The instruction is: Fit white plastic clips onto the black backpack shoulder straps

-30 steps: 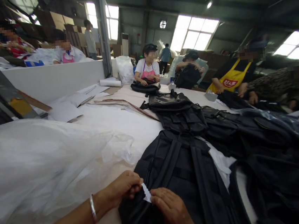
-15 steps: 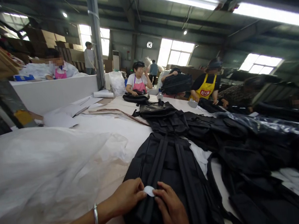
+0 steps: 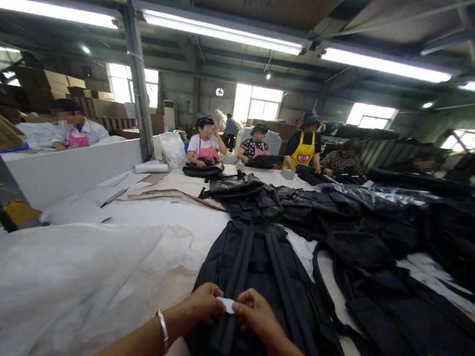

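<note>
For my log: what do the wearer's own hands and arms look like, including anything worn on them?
The left hand and right hand are bare, without gloves. A narrow, shiny silver-coloured bangle circles the left wrist; none shows on the right. No sleeve shows on the visible part of either forearm.

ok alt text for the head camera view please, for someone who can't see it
A left hand and right hand hold a small white piece between them over a black backpack on a white table. White sheeting lies to the left, black bags to the right, and people in aprons beyond.
</note>
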A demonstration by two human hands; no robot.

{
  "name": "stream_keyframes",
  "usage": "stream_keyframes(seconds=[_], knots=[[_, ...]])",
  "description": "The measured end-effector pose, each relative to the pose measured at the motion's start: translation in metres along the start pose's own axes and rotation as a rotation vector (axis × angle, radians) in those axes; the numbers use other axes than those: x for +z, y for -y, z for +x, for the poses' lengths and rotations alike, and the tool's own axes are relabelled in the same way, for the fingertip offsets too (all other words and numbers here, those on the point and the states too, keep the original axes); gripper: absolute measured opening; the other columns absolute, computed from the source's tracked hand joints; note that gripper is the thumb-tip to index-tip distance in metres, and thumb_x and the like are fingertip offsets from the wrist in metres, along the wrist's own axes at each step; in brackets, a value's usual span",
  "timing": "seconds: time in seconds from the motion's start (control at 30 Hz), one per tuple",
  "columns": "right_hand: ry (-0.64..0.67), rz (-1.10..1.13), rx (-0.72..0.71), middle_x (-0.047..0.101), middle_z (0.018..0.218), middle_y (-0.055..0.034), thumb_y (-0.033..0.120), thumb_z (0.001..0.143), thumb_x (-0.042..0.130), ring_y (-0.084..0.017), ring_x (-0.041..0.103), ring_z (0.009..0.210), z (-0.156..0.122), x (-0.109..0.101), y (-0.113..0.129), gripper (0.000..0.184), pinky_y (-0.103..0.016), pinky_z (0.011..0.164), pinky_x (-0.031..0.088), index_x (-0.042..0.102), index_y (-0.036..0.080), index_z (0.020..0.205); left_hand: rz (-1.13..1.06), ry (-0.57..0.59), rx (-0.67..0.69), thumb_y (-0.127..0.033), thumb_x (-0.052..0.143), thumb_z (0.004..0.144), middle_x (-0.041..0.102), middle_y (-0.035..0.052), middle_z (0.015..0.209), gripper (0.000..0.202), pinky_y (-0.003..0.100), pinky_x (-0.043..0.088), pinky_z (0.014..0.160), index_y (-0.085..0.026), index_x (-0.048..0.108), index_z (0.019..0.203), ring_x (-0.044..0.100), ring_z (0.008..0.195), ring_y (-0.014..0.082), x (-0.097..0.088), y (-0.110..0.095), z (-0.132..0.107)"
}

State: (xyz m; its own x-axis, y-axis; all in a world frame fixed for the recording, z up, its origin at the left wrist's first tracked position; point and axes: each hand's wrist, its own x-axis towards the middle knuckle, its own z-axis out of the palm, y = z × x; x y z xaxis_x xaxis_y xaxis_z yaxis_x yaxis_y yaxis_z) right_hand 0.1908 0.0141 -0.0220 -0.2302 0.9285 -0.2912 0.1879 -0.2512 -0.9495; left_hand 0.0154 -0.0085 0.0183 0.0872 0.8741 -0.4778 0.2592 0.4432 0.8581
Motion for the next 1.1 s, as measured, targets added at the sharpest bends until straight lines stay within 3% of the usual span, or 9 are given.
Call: stream_keyframes(seconds=[0.1,0.23,0.47,0.67,0.77,0.87,0.93,1.0,1.1], knots=[[-0.013,0.161,-0.027,0.051,0.052,0.0066,0.048,0.052,0.075,-0.008,0.048,0.042,0.002,0.004,-0.005,0.048,-0.017,0.040,0.035,0.049,0.018,0.078,-0.090,0.033,0.007,-0.039,0.063,0.062,0.051,-0.0019,0.069,0.036,0.021,0.039,0.054,-0.017,0.052,0.088,0.051,0.064,0.0129,-0.004,-0.004,-0.005],[-0.017,0.239,-0.017,0.051,0.052,0.0066,0.049,0.050,0.078,-0.006,0.045,0.041,-0.003,0.004,0.000,0.051,-0.017,0.041,0.031,0.049,0.017,0.077,-0.138,0.055,0.014,-0.055,0.065,0.064,0.049,-0.0022,0.064,0.044,0.022,0.037,0.054,-0.016,0.052,0.080,0.047,0.058,0.0112,-0.005,-0.004,0.000],[0.006,0.294,-0.011,0.044,0.045,0.0104,0.048,0.046,0.080,-0.006,0.039,0.037,-0.001,0.002,0.006,0.055,-0.018,0.039,0.030,0.044,0.020,0.076,-0.125,-0.078,0.045,-0.032,0.071,0.054,0.047,-0.0051,0.059,0.036,0.022,0.030,0.049,-0.018,0.048,0.077,0.043,0.055,0.0109,0.008,0.002,0.014],[0.022,0.297,0.003,0.045,0.045,0.0109,0.048,0.045,0.077,-0.008,0.043,0.035,0.007,0.002,0.005,0.058,-0.017,0.036,0.030,0.038,0.022,0.078,-0.143,-0.051,0.163,-0.042,0.066,0.053,0.043,-0.0065,0.057,0.038,0.023,0.026,0.048,-0.019,0.045,0.074,0.038,0.051,0.0091,0.005,0.004,0.021],[0.069,0.136,0.028,0.051,0.050,0.0096,0.043,0.055,0.074,-0.010,0.048,0.037,0.005,0.002,0.007,0.049,-0.017,0.038,0.031,0.038,0.022,0.082,-0.083,-0.078,0.242,-0.042,0.066,0.055,0.044,-0.0056,0.059,0.036,0.024,0.028,0.051,-0.019,0.046,0.073,0.040,0.055,0.0105,0.006,0.017,0.028],[0.115,-0.167,0.036,0.052,0.047,0.0077,0.029,0.068,0.065,-0.010,0.049,0.038,0.000,-0.002,0.014,0.025,-0.018,0.040,0.031,0.043,0.020,0.078,0.070,-0.152,0.312,-0.038,0.063,0.064,0.053,-0.0006,0.065,0.026,0.028,0.037,0.060,-0.018,0.049,0.074,0.050,0.064,0.0158,0.010,0.032,0.030],[0.076,-0.383,-0.090,0.058,0.052,0.0039,0.020,0.072,0.059,-0.012,0.056,0.047,-0.005,-0.007,0.023,0.010,-0.019,0.047,0.036,0.050,0.019,0.075,0.185,-0.218,0.391,-0.036,0.057,0.074,0.063,0.0064,0.088,0.027,0.032,0.044,0.078,-0.017,0.056,0.093,0.058,0.085,0.0210,0.010,0.036,0.021],[-0.014,-0.560,-0.268,0.066,0.066,0.0000,0.017,0.076,0.056,-0.014,0.063,0.062,-0.011,-0.013,0.035,0.002,-0.022,0.058,0.042,0.056,0.018,0.077,0.240,-0.271,0.452,-0.036,0.050,0.084,0.061,0.0102,0.114,0.037,0.034,0.041,0.095,-0.018,0.053,0.115,0.056,0.107,0.0230,0.008,0.032,0.002],[-0.135,-0.678,-0.443,0.070,0.092,-0.0043,0.026,0.086,0.051,-0.018,0.066,0.085,-0.012,-0.020,0.048,0.015,-0.028,0.077,0.048,0.061,0.019,0.096,0.283,-0.304,0.530,-0.037,0.040,0.093,0.058,0.0094,0.124,0.036,0.036,0.038,0.105,-0.019,0.053,0.121,0.052,0.118,0.0220,0.001,0.016,-0.028]])
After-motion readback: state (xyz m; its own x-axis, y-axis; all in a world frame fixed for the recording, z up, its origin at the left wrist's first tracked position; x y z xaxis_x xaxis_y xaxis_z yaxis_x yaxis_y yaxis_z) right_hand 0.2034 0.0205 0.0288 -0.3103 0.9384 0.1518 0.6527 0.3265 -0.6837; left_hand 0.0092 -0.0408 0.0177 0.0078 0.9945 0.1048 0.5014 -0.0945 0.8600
